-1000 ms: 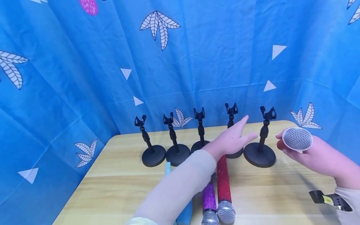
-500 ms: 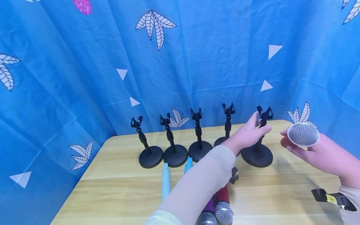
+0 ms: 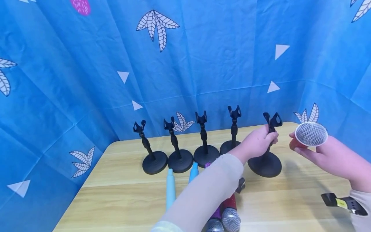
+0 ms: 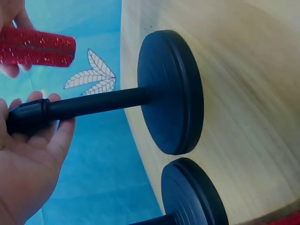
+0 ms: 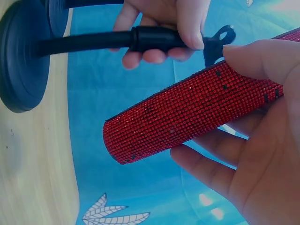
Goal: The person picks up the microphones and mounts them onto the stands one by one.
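At the right end of a row of black microphone stands, my left hand [image 3: 257, 141] grips the upper pole of the rightmost stand [image 3: 265, 165], just below its clip. In the left wrist view the fingers and thumb lie round the thick collar [image 4: 28, 115]. My right hand [image 3: 333, 159] holds a red rhinestone microphone [image 5: 187, 110], its silver mesh head [image 3: 311, 133] facing the head camera. The right wrist view shows the thumb on top and the fingers beneath. The microphone's free end is close to the stand's clip [image 5: 216, 44]; whether they touch is unclear.
Several more stands [image 3: 179, 160] with bare clips line the table's back edge. On the wooden table [image 3: 121, 193], partly under my left sleeve, lie a light blue microphone [image 3: 171, 188], a blue one [image 3: 193, 172], a purple one [image 3: 215, 224] and another red one [image 3: 231, 219]. A blue curtain hangs behind.
My left hand has moved right and closed its fingers round the rightmost stand's pole. My right hand still holds the red microphone in nearly the same place.
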{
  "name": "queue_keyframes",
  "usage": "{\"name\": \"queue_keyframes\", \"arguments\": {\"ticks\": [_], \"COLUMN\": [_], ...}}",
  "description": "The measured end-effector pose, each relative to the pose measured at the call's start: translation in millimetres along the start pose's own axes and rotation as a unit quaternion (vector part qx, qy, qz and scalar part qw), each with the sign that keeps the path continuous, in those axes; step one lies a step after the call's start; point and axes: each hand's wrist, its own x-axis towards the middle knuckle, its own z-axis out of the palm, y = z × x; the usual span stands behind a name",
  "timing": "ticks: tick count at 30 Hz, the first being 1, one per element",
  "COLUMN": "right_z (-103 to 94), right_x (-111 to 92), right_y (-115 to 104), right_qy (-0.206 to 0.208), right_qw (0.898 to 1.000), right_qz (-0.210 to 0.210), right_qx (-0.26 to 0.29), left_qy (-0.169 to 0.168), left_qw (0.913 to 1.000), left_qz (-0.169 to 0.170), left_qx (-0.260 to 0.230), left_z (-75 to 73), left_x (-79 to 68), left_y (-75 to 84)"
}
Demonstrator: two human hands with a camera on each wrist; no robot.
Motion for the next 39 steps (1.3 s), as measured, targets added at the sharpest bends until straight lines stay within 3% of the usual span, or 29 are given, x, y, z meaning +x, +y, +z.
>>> {"name": "queue_keyframes", "arguments": {"ticks": [7,12,18,20,24,32,39], "right_z": [7.0,10.1,9.1,7.7,5.0,6.7,14.2], "right_x": [0.4,1.1,0.9,1.0,6.9,42.9,56.9], "right_y": [-3.5,-9.5,-17.6,-20.4,-29.6,-53.6,-69.9], "right_qy": [0.025,0.058,0.061,0.063,0.074,0.126,0.110], "right_qw": [1.000,0.997,0.995,0.993,0.991,0.978,0.968], "right_qz": [0.000,-0.012,0.022,0.029,0.001,-0.070,-0.106], "right_qx": [0.000,0.044,0.077,0.094,0.111,0.148,0.198], "left_qy": [-0.029,-0.035,-0.032,-0.031,-0.025,-0.019,-0.020], "left_qw": [0.9973,0.9951,0.9952,0.9952,0.9950,0.9926,0.9939], "left_qz": [0.002,0.029,0.029,0.033,0.047,0.063,0.061], "left_qx": [0.068,0.087,0.088,0.087,0.084,0.102,0.090], "left_z": [2.5,5.1,6.3,6.6,6.4,4.3,-2.8], "left_x": [-34.3,-57.6,-77.1,-81.5,-87.8,-95.5,-96.3], "left_y": [-2.5,-3.7,-1.7,-0.3,1.1,-1.3,-3.9]}}
